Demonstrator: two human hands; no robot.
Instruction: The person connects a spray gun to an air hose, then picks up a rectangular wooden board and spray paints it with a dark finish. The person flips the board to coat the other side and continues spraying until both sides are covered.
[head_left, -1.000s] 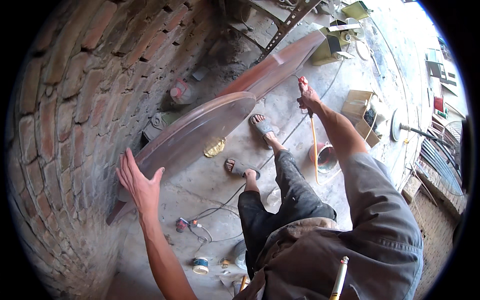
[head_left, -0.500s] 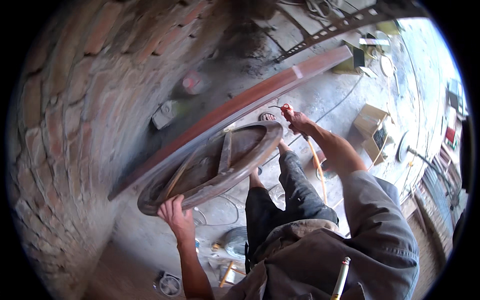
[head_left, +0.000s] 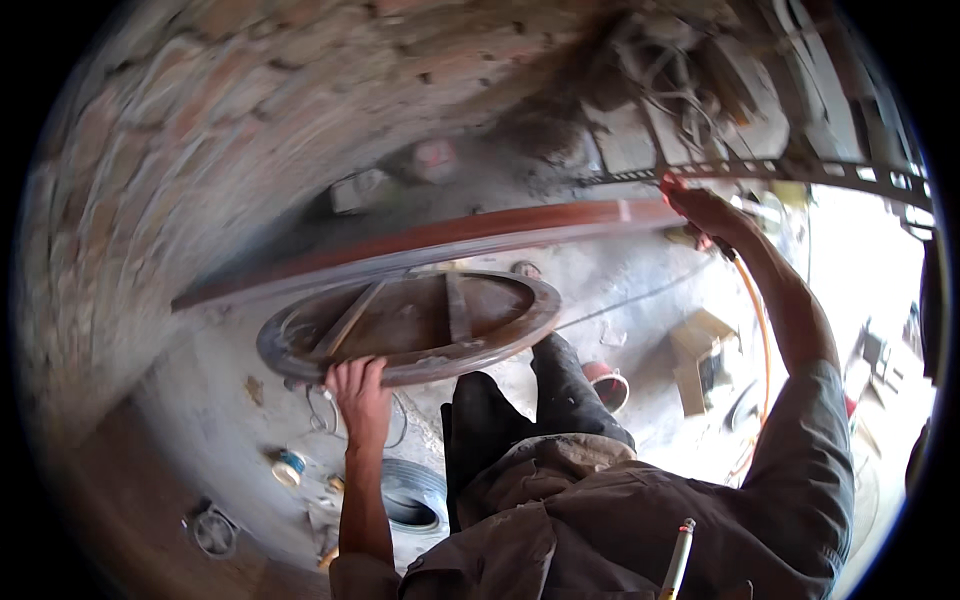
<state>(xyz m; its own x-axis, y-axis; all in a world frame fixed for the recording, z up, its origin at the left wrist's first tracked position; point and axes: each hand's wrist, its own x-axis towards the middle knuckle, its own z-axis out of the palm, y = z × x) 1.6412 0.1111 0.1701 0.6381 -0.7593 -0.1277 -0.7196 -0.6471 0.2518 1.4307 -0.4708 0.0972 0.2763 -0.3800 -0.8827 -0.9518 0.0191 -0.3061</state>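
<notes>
My left hand [head_left: 358, 388] is closed on the near rim of an oval wooden frame [head_left: 500, 352], fingers over its edge. Two wooden slats cross the frame's inner side, and it is tilted over my legs. Raised at the far right, my right hand [head_left: 712, 215] grips a red air blow gun [head_left: 672, 186], blurred by motion. An orange-yellow hose [head_left: 750, 285] trails from it down past my forearm. Just beyond the oval frame lies a long reddish-brown wooden beam [head_left: 450, 230], and the blow gun is over its right end.
A brick wall [head_left: 200, 150] stands at the left and far side. A perforated metal bar [head_left: 790, 170] crosses the far right. On the floor are a cardboard box [head_left: 695, 345], a red bucket [head_left: 605, 383], a tyre [head_left: 405, 490], a small round tin [head_left: 289, 467] and a fan-like part [head_left: 213, 530].
My right hand has swung up and to the right with the blow gun, away from the oval frame. The view has turned; my left hand keeps its hold on the rim.
</notes>
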